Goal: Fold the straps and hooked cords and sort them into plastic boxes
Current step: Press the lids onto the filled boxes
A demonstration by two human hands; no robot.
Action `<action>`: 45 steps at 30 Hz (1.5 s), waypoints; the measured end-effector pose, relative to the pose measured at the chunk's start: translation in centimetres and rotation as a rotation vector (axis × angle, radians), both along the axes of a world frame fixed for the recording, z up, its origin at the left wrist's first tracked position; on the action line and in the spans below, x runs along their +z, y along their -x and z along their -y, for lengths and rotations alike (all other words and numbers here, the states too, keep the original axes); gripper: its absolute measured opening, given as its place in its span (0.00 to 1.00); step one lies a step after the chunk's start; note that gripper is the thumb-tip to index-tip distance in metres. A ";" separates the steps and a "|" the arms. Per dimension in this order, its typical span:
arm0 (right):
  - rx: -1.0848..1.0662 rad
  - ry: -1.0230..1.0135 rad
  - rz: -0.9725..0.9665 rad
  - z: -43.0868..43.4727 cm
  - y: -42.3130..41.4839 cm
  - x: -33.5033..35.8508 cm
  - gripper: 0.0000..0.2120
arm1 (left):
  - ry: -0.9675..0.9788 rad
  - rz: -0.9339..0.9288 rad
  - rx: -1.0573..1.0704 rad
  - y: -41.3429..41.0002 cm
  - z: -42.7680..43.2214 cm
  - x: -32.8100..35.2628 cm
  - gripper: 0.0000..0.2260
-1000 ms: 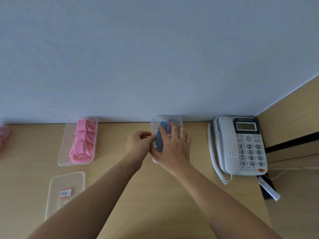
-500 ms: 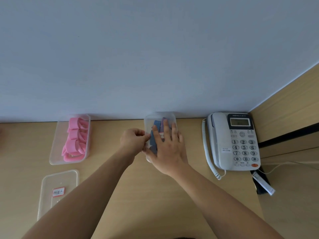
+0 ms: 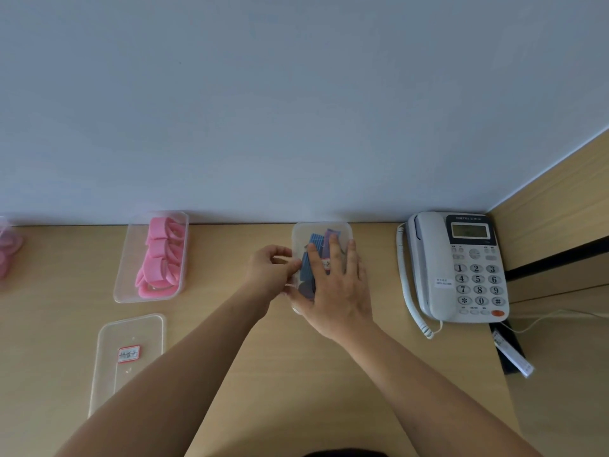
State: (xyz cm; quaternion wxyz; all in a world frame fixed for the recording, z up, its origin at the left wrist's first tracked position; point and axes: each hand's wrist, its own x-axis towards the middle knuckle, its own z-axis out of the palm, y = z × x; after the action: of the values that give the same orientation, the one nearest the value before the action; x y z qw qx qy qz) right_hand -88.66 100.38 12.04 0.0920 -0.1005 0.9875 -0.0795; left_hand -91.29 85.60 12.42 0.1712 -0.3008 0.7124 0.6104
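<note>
Right hand lay flat on top of the clear rectangular plastic box, fingers straight and spread, palm over the near half. Nothing was held, it was just pressing down.

Left hand was at the box's left rim, fingers curled in and pinching the edge there. The two hands sat close together, almost touching.

The box sat at the back of the light wooden desk, against the pale blue-grey wall. Inside it were folded ribbed blue straps with a purple strap just beside them on the right. Most of the contents were hidden under the right hand. A small red-bordered label showed between the fingers. Couldn't tell whether it sat on a lid.

To the left, well apart, a second clear plastic box stood open, packed with coiled pink straps. In front of it a clear flat plastic lid lay on the desk with a red-bordered white label on it.

More pink material was at the far left edge, cut off by the frame.

On the right, a white corded desk telephone sat near the wooden side panel. A black flat object with a white strip lay just in front of the phone.
</note>
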 end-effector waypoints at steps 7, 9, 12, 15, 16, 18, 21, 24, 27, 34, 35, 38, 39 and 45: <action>0.046 0.012 -0.192 -1.7 2.6 1.4 0.24 | 0.253 -0.180 -0.273 0.6 0.0 0.9 0.37; 0.042 0.033 -0.215 -1.7 2.7 0.9 0.22 | 0.277 -0.177 -0.312 0.8 -0.1 1.0 0.37; 0.009 0.066 -0.137 -1.6 2.9 0.1 0.27 | 0.329 -0.181 -0.362 1.0 -0.4 0.8 0.38; 0.011 0.063 -0.039 -1.6 3.5 -0.5 0.32 | 0.404 -0.182 -0.405 1.1 -0.5 0.4 0.37; 0.009 0.057 -0.032 -1.6 3.7 -0.6 0.33 | 0.432 -0.185 -0.423 1.1 -0.4 0.3 0.37; -0.005 0.041 -0.033 -1.5 4.2 -0.5 0.34 | 0.518 -0.196 -0.477 1.1 0.2 0.1 0.36; -0.025 0.008 -0.033 -1.4 4.6 -0.2 0.36 | 0.611 -0.206 -0.540 1.1 0.9 0.2 0.36; -0.025 -0.016 -0.036 -1.3 4.7 -0.1 0.36 | 0.640 -0.212 -0.565 1.2 1.0 0.2 0.36; -0.025 -0.030 -0.041 -1.1 5.0 0.3 0.36 | 0.681 -0.208 -0.582 1.2 1.0 0.3 0.35; 0.020 -0.042 -0.044 -0.7 4.7 0.6 0.35 | 0.756 -0.186 -0.640 1.2 0.8 0.8 0.34; 0.025 -0.037 -0.046 -0.7 4.8 0.6 0.34 | 0.756 -0.183 -0.645 1.2 0.8 0.9 0.34; 0.027 -0.029 -0.063 -0.7 5.3 0.6 0.34 | 0.727 -0.170 -0.641 1.3 1.1 0.9 0.34; 0.028 -0.030 -0.071 -0.6 5.4 0.5 0.33 | 0.706 -0.162 -0.629 1.3 1.1 1.0 0.34; 0.058 -0.018 -0.018 -0.8 5.1 0.3 0.33 | 0.640 -0.157 -0.542 1.3 0.5 1.3 0.33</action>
State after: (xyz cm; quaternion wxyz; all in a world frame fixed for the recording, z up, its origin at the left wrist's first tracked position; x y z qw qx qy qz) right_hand -93.81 101.16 12.34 0.0860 -0.1289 0.9856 -0.0670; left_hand -92.54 85.13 13.68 0.1689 -0.0931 0.9301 0.3125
